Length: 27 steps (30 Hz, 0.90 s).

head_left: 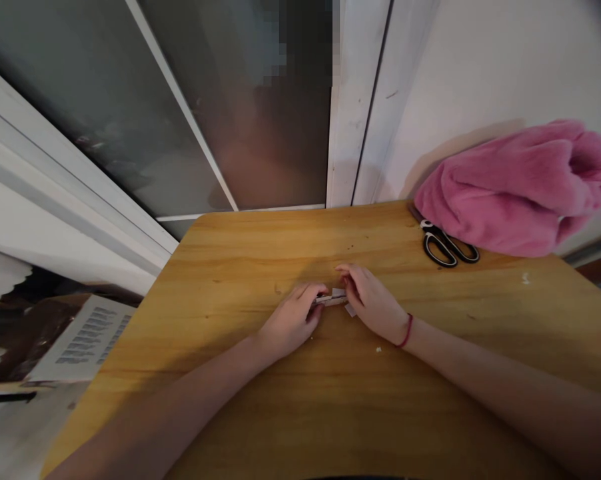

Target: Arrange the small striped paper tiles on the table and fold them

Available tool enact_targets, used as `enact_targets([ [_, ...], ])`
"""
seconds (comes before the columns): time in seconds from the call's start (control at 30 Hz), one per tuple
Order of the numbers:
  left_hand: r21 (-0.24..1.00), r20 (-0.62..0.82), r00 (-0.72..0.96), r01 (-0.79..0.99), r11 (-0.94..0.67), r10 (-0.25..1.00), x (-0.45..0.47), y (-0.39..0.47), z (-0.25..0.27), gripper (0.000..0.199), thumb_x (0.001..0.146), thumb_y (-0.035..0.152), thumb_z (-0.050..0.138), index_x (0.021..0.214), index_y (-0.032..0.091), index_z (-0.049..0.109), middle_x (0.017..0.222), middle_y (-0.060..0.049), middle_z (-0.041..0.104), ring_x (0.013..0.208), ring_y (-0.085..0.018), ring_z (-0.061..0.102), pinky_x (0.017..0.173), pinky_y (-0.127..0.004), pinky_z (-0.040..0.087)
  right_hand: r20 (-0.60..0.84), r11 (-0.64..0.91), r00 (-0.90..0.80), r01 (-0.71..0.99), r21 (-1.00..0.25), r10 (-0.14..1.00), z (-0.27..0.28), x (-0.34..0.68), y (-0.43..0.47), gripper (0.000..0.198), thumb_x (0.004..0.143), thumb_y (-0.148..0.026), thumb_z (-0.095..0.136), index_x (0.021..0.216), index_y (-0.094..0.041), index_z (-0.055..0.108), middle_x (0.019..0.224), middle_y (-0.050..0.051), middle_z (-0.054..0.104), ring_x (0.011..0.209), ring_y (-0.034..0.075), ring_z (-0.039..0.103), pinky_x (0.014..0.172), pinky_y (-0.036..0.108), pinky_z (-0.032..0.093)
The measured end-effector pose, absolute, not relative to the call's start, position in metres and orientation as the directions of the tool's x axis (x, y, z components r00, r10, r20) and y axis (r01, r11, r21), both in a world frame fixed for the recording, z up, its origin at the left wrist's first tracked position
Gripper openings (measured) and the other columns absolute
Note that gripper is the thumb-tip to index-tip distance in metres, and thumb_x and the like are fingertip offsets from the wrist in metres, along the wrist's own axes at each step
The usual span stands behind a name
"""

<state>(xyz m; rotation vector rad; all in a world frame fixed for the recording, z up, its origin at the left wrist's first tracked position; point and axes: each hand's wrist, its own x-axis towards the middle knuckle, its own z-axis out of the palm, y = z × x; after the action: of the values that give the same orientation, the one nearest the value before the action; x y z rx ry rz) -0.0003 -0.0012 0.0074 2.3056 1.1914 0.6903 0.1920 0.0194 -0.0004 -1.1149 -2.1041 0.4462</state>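
My left hand [291, 317] is closed in a pinch on the near end of a small, flat, whitish paper-like piece [336, 297] with a thin dark line along it. At the piece's other end, my right hand [375, 301] has its fingers bent round it, and they partly hide it. Pale flaps stick out by the right fingertips. Both hands are low over the wooden table [260, 413], near its middle. What exactly the piece is, I cannot make out. A thin red band [407, 331] circles my right wrist.
Black-handled scissors [443, 248] lie at the back right, their blades partly under a pink plush cloth [520, 187]. White scraps [525, 279] dot the tabletop. Behind the table stands a framed glass door [190, 120]. A printed white box [83, 340] is on the left, below table height.
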Motion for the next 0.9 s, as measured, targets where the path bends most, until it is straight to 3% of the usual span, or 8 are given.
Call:
enact_targets([
  [0.1, 0.601, 0.241, 0.481, 0.608, -0.518, 0.843, -0.001, 0.0, 0.008, 0.025, 0.08, 0.007, 0.045, 0.1, 0.021, 0.048, 0.098, -0.003, 0.057, 0.093, -0.017, 0.053, 0.085, -0.031, 0.044, 0.415, 0.605, -0.44, 0.576, -0.55, 0.796, -0.002, 0.192, 0.018, 0.036, 0.081, -0.005, 0.037, 0.112, -0.02, 0.046, 0.096, 0.009, 0.057, 0.093, 0.023, 0.053, 0.084, 0.045, 0.044],
  [0.23, 0.614, 0.274, 0.382, 0.637, -0.466, 0.883, -0.003, 0.002, 0.008, 0.024, 0.079, 0.005, 0.045, 0.097, 0.021, 0.049, 0.094, -0.002, 0.056, 0.091, -0.016, 0.052, 0.083, -0.03, 0.042, 0.332, 0.478, -0.348, 0.558, -0.678, 0.877, -0.001, 0.196, 0.023, 0.035, 0.08, -0.005, 0.037, 0.11, -0.019, 0.047, 0.091, 0.007, 0.056, 0.087, 0.019, 0.054, 0.081, 0.039, 0.047],
  [0.33, 0.631, 0.296, 0.344, 0.63, -0.453, 0.891, -0.004, 0.004, 0.007, 0.023, 0.079, 0.004, 0.045, 0.094, 0.021, 0.05, 0.091, -0.002, 0.055, 0.089, -0.015, 0.051, 0.082, -0.029, 0.041, 0.17, 0.411, -0.429, 0.569, -0.712, 0.887, 0.006, 0.204, 0.033, 0.032, 0.075, -0.015, 0.054, 0.107, -0.019, 0.051, 0.092, 0.007, 0.057, 0.083, 0.018, 0.055, 0.075, 0.036, 0.049],
  [0.43, 0.628, 0.305, 0.339, 0.631, -0.456, 0.89, -0.003, 0.005, 0.007, 0.023, 0.079, 0.004, 0.045, 0.093, 0.021, 0.051, 0.09, -0.001, 0.055, 0.088, -0.015, 0.051, 0.081, -0.029, 0.04, 0.029, 0.398, -0.559, 0.551, -0.734, 0.828, 0.015, 0.213, 0.042, 0.051, 0.064, -0.027, 0.069, 0.111, -0.018, 0.051, 0.095, 0.007, 0.058, 0.079, 0.017, 0.055, 0.07, 0.032, 0.049],
  [0.53, 0.636, 0.297, 0.328, 0.633, -0.442, 0.897, -0.003, 0.005, 0.008, 0.022, 0.078, 0.004, 0.046, 0.092, 0.02, 0.051, 0.089, -0.001, 0.056, 0.087, -0.015, 0.051, 0.08, -0.028, 0.04, -0.037, 0.394, -0.604, 0.565, -0.725, 0.796, 0.02, 0.216, 0.046, 0.056, 0.06, -0.033, 0.073, 0.11, -0.018, 0.053, 0.094, 0.006, 0.059, 0.077, 0.016, 0.054, 0.068, 0.03, 0.047],
  [0.9, 0.666, 0.289, 0.312, 0.613, -0.424, 0.905, -0.003, 0.006, 0.006, 0.021, 0.078, 0.005, 0.047, 0.091, 0.02, 0.052, 0.088, -0.001, 0.056, 0.086, -0.015, 0.051, 0.079, -0.028, 0.04, -0.166, 0.244, -0.598, 0.544, -0.803, 0.784, 0.022, 0.211, 0.042, 0.055, 0.065, -0.017, 0.066, 0.117, -0.019, 0.05, 0.078, 0.001, 0.063, 0.068, 0.013, 0.056, 0.062, 0.026, 0.043],
])
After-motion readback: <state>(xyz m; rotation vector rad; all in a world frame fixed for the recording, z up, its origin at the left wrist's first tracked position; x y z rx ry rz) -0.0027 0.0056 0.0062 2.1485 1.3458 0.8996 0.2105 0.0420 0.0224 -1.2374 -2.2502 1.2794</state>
